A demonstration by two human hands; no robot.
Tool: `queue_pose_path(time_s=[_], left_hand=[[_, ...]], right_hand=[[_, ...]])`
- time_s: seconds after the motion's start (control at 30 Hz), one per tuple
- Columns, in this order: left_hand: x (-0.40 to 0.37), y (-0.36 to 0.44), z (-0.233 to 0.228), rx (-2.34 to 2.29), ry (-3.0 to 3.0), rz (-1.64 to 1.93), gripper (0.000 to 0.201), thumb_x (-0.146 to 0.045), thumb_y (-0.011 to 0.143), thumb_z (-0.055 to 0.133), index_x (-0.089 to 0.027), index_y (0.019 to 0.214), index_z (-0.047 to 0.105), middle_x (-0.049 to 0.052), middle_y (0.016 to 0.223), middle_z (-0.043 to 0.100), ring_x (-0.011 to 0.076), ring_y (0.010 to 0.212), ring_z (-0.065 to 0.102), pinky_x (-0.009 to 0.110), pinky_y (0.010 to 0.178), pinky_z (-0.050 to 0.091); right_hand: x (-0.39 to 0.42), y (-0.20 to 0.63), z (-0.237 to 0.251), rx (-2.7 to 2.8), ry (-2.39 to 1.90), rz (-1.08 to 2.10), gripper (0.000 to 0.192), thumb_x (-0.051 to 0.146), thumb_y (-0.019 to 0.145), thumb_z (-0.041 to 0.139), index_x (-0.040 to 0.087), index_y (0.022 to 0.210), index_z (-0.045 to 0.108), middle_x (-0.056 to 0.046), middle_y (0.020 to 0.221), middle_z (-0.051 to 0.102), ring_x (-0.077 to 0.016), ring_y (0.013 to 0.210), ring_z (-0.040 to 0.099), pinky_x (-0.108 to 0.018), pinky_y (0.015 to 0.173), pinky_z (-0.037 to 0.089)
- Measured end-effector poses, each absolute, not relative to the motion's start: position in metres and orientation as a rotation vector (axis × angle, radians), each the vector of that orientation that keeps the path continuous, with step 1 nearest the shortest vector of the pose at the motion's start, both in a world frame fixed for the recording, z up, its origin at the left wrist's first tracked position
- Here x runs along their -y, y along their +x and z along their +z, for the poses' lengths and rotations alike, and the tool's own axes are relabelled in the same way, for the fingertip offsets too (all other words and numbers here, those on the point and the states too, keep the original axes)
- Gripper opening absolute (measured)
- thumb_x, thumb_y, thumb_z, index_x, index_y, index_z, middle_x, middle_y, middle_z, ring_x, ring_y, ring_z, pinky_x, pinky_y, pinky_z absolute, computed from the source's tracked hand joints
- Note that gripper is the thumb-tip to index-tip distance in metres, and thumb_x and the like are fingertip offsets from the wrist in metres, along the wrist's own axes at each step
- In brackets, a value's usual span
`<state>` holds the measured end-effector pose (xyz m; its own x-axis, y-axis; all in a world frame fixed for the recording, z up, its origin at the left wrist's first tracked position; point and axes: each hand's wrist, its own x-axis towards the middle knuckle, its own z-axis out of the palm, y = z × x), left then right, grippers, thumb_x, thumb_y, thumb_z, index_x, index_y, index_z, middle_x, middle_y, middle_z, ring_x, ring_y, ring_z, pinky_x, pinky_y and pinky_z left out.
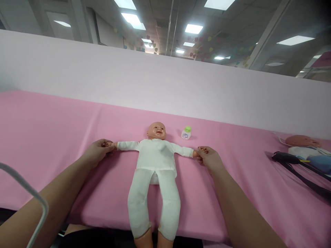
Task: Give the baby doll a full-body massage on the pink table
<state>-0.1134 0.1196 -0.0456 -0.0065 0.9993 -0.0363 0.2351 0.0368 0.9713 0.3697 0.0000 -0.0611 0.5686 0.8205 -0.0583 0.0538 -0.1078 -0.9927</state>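
Lying face-up, the doll (156, 155) extends its lower legs past the near edge of the pink surface (113, 203), its long axis running headward toward the far edge. Your left hand (97, 151) and right hand (210, 158) each pinch one doll hand; a green-capped bottle (186, 133) sits beyond.

To my right on the smooth pink sheet (248, 162): bald plastic doll in white-and-blue clothing (307, 152), black strap with thick grip (287, 158) beside it. Ahead of me: small translucent bottle with lime-green cap (186, 133) (label too small to read), plain white wall (165, 86) behind.
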Motion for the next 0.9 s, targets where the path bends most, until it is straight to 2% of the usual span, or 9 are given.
queue_pose_path(time_s=[0.2,0.33,0.5,0.6,0.7,0.77,0.9], left_hand=[[-0.122,-0.113,-0.045,-1.334,1.133,1.131,0.050,-0.038,0.050,0.098,-0.017,0.085,0.069,0.004,0.081,0.072,0.0191,0.076,0.070,0.033,0.075,0.061],[-0.123,-0.114,-0.044,-1.283,1.044,1.172,0.039,-0.027,0.056,0.095,-0.017,0.083,0.070,0.004,0.082,0.072,0.0182,0.081,0.071,0.031,0.080,0.063],[-0.122,-0.118,-0.041,-1.228,1.032,1.227,0.040,-0.029,0.063,0.091,-0.015,0.095,0.072,0.008,0.088,0.074,0.0210,0.084,0.073,0.032,0.077,0.064],[-0.118,-0.111,-0.031,-1.189,1.102,1.298,0.039,-0.029,0.067,0.089,-0.016,0.100,0.071,0.008,0.090,0.074,0.0210,0.085,0.074,0.034,0.081,0.064],[-0.109,-0.090,-0.011,-1.223,1.163,1.378,0.036,-0.029,0.071,0.087,-0.017,0.101,0.070,0.007,0.091,0.073,0.0220,0.087,0.074,0.037,0.084,0.063],[-0.100,-0.068,0.006,-1.283,1.223,1.401,0.030,-0.031,0.073,0.084,-0.017,0.097,0.071,0.008,0.094,0.075,0.0234,0.090,0.075,0.036,0.083,0.063],[-0.078,-0.019,0.030,-1.362,1.520,1.366,0.027,-0.036,0.077,0.080,-0.021,0.099,0.075,0.005,0.092,0.077,0.0253,0.086,0.074,0.033,0.071,0.059]], right_hand=[[-0.005,0.378,-0.074,0.728,-1.567,0.777,0.035,0.044,0.074,0.088,0.021,0.093,0.071,-0.008,0.087,0.076,-0.0199,0.073,0.073,-0.033,0.063,0.064],[-0.005,0.378,-0.076,0.688,-1.522,0.776,0.037,0.042,0.070,0.091,0.021,0.093,0.071,-0.008,0.092,0.078,-0.0236,0.083,0.076,-0.036,0.070,0.068],[-0.007,0.376,-0.070,0.652,-1.384,0.746,0.047,0.044,0.068,0.091,0.018,0.102,0.071,-0.007,0.095,0.077,-0.0225,0.089,0.076,-0.037,0.081,0.068],[-0.007,0.366,-0.055,0.704,-1.357,0.617,0.051,0.047,0.066,0.091,0.017,0.103,0.072,-0.007,0.098,0.076,-0.0226,0.089,0.075,-0.039,0.082,0.067],[-0.002,0.346,-0.030,0.823,-1.403,0.397,0.048,0.050,0.071,0.086,0.021,0.107,0.074,-0.006,0.105,0.076,-0.0232,0.090,0.075,-0.042,0.086,0.065],[0.002,0.328,-0.012,0.912,-1.461,0.218,0.047,0.048,0.072,0.085,0.024,0.111,0.075,-0.006,0.108,0.078,-0.0247,0.095,0.074,-0.044,0.091,0.063],[0.004,0.289,0.006,1.198,-1.424,0.080,0.042,0.046,0.076,0.082,0.026,0.112,0.076,-0.005,0.105,0.079,-0.0238,0.088,0.075,-0.041,0.085,0.063]])
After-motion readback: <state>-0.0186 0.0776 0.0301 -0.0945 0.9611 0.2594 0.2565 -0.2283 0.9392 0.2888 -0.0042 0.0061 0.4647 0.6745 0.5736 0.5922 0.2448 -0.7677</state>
